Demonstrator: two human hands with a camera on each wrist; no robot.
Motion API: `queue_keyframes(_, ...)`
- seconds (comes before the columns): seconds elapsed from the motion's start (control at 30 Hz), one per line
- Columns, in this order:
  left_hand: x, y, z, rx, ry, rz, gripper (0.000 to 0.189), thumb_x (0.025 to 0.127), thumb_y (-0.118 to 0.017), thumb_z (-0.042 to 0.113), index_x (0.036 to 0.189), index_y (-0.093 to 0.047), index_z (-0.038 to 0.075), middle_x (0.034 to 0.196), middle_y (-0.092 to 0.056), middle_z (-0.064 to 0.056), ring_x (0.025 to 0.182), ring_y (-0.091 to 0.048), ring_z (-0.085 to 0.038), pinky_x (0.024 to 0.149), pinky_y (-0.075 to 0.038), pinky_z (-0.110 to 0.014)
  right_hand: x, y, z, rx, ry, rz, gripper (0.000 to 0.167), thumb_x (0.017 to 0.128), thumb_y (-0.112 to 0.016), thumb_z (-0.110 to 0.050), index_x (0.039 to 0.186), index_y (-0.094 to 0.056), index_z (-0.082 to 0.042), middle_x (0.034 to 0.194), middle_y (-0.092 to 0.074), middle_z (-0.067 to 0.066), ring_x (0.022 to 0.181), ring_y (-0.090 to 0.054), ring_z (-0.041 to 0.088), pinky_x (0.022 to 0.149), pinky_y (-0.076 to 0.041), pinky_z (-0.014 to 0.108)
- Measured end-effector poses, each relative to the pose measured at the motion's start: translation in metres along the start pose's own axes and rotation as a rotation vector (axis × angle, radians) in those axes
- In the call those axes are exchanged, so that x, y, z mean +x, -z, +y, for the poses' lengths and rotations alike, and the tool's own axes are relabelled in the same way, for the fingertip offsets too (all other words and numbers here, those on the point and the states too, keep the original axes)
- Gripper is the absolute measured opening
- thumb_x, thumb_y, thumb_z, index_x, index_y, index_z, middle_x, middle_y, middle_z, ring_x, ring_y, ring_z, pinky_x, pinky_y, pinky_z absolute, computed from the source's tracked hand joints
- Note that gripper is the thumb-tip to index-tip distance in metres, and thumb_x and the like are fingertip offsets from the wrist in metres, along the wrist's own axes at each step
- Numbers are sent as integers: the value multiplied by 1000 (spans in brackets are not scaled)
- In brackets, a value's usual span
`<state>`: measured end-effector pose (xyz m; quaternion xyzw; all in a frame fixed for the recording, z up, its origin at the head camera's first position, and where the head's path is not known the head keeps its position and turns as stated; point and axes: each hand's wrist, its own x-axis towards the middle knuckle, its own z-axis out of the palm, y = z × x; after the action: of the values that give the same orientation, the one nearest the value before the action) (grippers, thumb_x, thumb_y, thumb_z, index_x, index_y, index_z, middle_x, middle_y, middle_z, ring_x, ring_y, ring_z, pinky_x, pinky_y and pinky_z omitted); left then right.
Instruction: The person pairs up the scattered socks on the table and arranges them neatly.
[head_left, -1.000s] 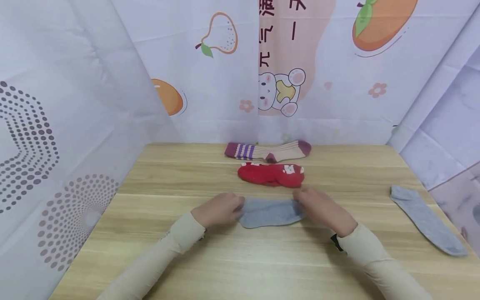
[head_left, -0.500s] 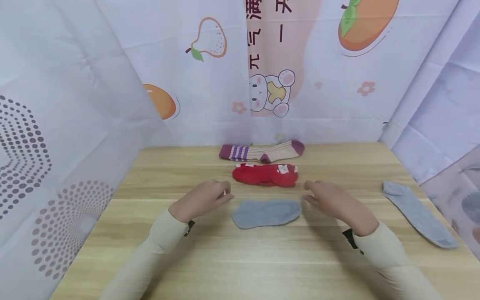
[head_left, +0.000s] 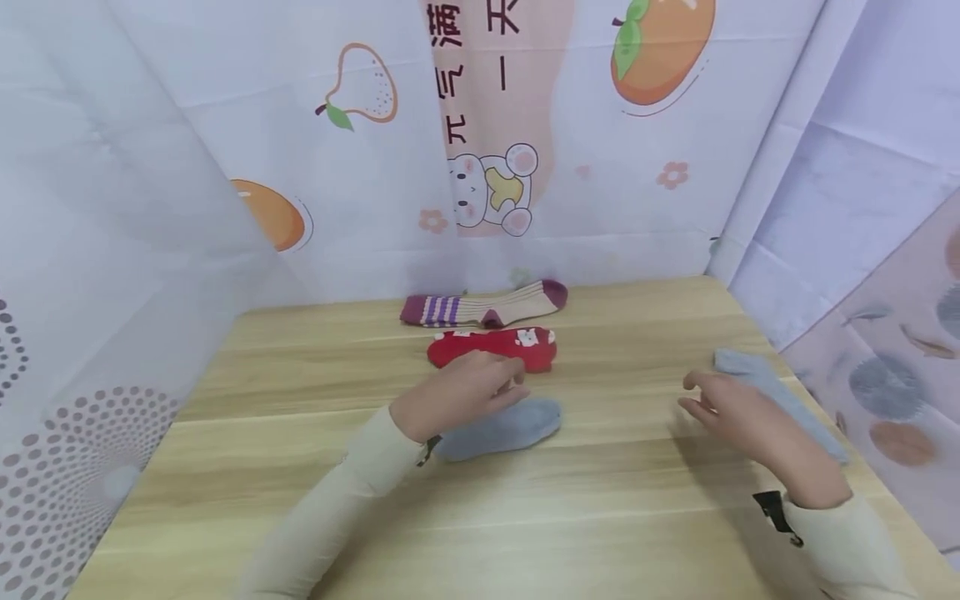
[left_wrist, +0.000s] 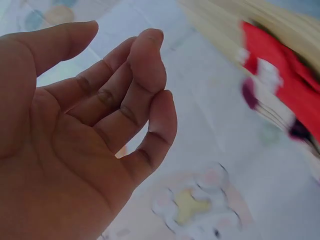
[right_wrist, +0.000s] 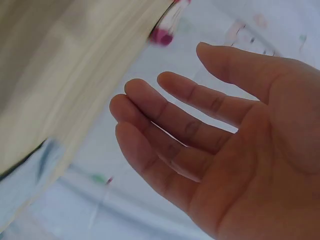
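Observation:
My left hand hovers over the middle of the table with loosely bent fingers and nothing in it. Below it a grey sock lies flat, partly covered by the hand in the head view. Just beyond the fingers is a folded red sock with white figures. To the right, my right hand is held above the wood beside a second grey sock, overlapping it in this view. The right wrist view shows that hand with relaxed fingers and a bare palm.
A cream sock with purple stripes and maroon toe and heel lies at the back of the wooden table. Printed white curtains stand behind the table and along both sides.
Both hands have let go of the middle grey sock and lifted. The right hand has moved right to the other grey sock. The head view has turned right.

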<state>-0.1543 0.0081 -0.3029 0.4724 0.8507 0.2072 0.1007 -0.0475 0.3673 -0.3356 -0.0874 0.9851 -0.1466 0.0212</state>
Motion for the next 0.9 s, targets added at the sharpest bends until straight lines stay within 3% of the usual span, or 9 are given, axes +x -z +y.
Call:
queue_keyframes(0.2,39,-6,22,64,-61,-29,30,97,-65,33,120,-64,14,108,-67,3,96,-61,-8,87,-51,-19,-6,7,25,22,-68,15,30,98,-62,-15,112,-59,11,74,-62,2,64,-56,15,59,-47,39)
queue_keyframes(0.37,86,-20,29,178,-142,-61,37,101,-59,32,130,-61,10,128,-62,-4,119,-57,-15,102,-45,-24,-4,10,35,58,-102,51,30,100,-59,-20,114,-60,6,80,-67,4,71,-61,20,64,-49,43)
queue_keyframes(0.53,139,-39,35,239,-232,-95,33,102,-56,28,127,-62,7,125,-63,-5,117,-57,-16,102,-42,-23,-5,5,47,74,-120,60,22,99,-60,-18,102,-63,4,75,-66,4,69,-62,20,65,-49,43)
queue_keyframes(0.7,192,-62,40,233,-238,-100,28,102,-55,24,123,-63,7,119,-61,-4,110,-55,-14,97,-42,-20,-15,5,67,80,-232,-4,21,96,-60,-16,87,-61,2,72,-58,6,63,-52,18,58,-43,37)
queue_keyframes(0.8,219,-78,37,213,-240,-103,28,102,-54,23,124,-62,8,119,-60,-3,108,-54,-12,93,-42,-18,-22,5,76,78,-316,-58,26,96,-60,-20,92,-58,5,75,-56,9,65,-51,21,59,-43,38)
queue_keyframes(0.9,242,-90,39,171,-221,-114,29,103,-53,24,126,-61,9,121,-59,-3,110,-53,-12,93,-40,-17,-29,5,82,101,-387,-104,37,97,-59,-23,103,-51,12,85,-57,24,74,-56,36,65,-46,47)
